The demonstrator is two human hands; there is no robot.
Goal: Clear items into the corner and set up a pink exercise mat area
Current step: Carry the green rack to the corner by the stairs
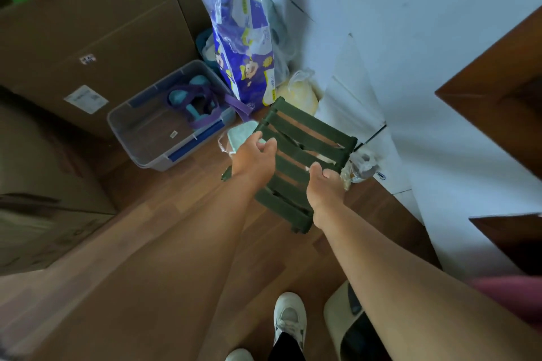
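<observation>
Above the wooden floor (pixel 164 246), close to the room corner, a dark green slatted rack (pixel 296 161) is held in the air by both hands. Left hand (pixel 254 157) is clamped on the rack's left rail, fingers curled over its edge. Right hand (pixel 325 186) is clamped on the right side, thumb on top of a slat. The rack is tilted, its far end toward the corner; the floor shows between its flat parallel slats.

Writing: white labels (pixel 86 98) sit on the large cardboard box (pixel 88 29) at left, and a small sticker lies inside the clear plastic bin (pixel 140 138); none can be read. The blue and white printed bag (pixel 243 47) carries cartoon figures and yellow panels, text illegible.

Surroundings: the bin stands on the floor against the cardboard box and holds teal dumbbells (pixel 195 97) with a purple strap (pixel 217 110) trailing over its rim. The printed bag stands upright in the corner behind the bin. A pale yellow bag (pixel 299 94) lies just beyond the rack's far end. A pale green cloth (pixel 242 135) lies partly hidden under the left hand. A clear plastic bottle (pixel 362 167) rests by the white wall (pixel 410 38), just right of the rack. A white shoe (pixel 289 322) shows at the bottom edge
</observation>
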